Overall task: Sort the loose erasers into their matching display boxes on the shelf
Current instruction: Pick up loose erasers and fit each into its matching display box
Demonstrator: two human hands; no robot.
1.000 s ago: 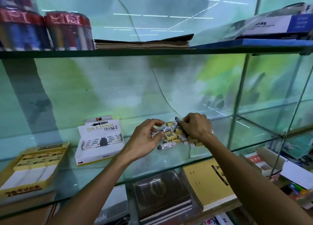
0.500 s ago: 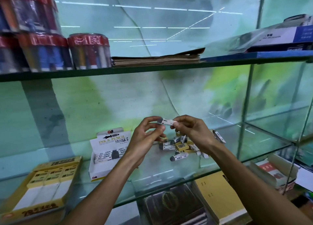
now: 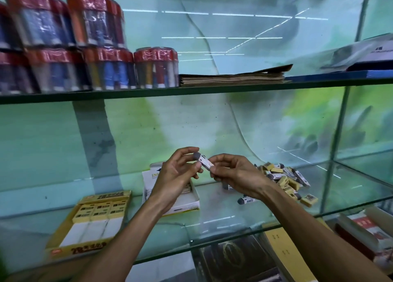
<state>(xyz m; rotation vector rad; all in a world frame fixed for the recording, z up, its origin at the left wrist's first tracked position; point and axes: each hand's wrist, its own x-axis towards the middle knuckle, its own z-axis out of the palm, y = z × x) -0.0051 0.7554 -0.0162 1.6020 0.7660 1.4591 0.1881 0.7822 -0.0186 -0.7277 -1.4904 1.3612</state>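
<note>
- Nearest on the glass shelf [image 3: 223,224], at the left, sits the yellow cardboard display box [image 3: 89,224], holding a row of yellow-sleeved block erasers with white ends.
- Just behind it and to the right stands the white cardboard display box [image 3: 189,203] with an upright printed lid, partly hidden by the left hand [image 3: 176,173].
- The left hand is raised above that white box, its thumb and forefinger curled round the grey tip of a slim white-sleeved eraser with a grey end [image 3: 204,161].
- The right hand [image 3: 236,173] pinches the same eraser at its opposite, white end, so the piece spans the two hands, tilted down toward the right.
- It looks small, light and fairly stiff; the paper sleeve may be smooth and could slide off the rubber, so a grip across the long sides seems safer than pulling on the ends.
- Judging by its sleeve, it probably belongs in the white box directly below.
- One stray grey-tipped eraser [image 3: 246,200] lies on the glass under the right wrist.
- Farther right, a heap of loose yellow and white erasers [image 3: 285,176] is still unsorted.
- Above, the upper shelf carries red-lidded clear tubs [image 3: 156,69] and a stack of brown paper [image 3: 234,77].
</note>
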